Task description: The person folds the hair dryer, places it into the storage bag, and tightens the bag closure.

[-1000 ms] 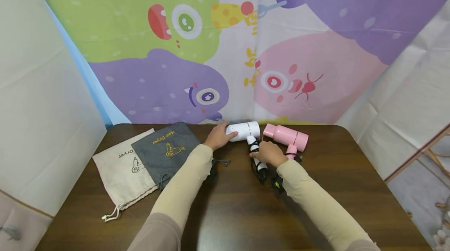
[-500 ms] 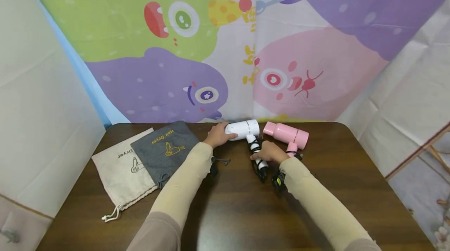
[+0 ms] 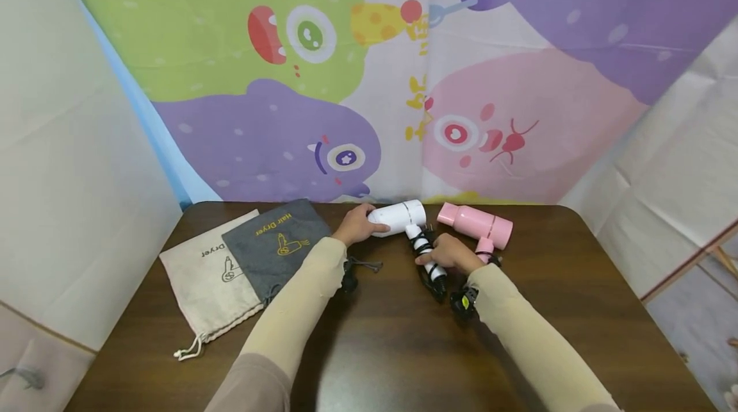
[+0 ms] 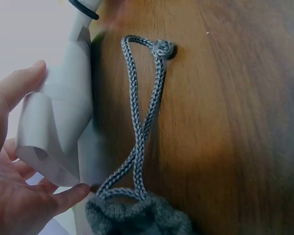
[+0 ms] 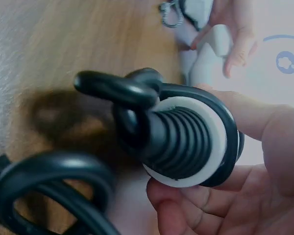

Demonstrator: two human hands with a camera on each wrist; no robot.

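Seemingly mid-grip, working two-handed. At 10 o'clock on table point(image 3: 369, 354), see grey bag point(image 3: 268, 255) overlapping cream bag point(image 3: 196, 280). At 12, find white hair dryer point(image 3: 394, 216), pinched at nozzle point(image 4: 35, 122) by fingers of left hand point(image 3: 355, 226), at cord-wrapped handle point(image 3: 435, 270) by those of right hand point(image 3: 454, 252). At 2, note pink hair dryer point(image 3: 476, 223). To shift next, probably match both grips.

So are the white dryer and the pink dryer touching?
Apart. The head view shows dark table between the white dryer and the pink dryer.
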